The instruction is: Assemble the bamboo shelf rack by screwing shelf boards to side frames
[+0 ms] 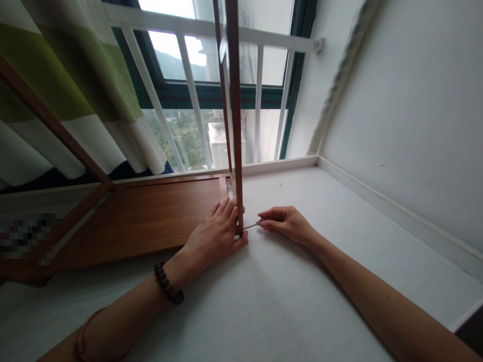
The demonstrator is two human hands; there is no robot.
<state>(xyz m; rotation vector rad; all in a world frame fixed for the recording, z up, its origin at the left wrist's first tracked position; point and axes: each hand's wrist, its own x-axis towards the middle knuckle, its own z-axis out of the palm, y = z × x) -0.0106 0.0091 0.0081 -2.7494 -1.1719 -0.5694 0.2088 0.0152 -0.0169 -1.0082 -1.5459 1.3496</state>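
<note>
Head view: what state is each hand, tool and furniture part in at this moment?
left hand, closed around the foot of the wooden post
right hand, pinching the hex key
hex key, level, tip at the post's foot
wooden post, upright on the floor
wooden panel, lying flat
curtain, hanging over the window's left part

No text, label, brand or number readable from where I look. Frame (pixel 234 125), key (pixel 251 226), board (pixel 151 211), curtain (pixel 75 75), wall (pixel 415 125): all bare of lettering. Pixelated patch (pixel 26 239) at left edge, unreadable.
</note>
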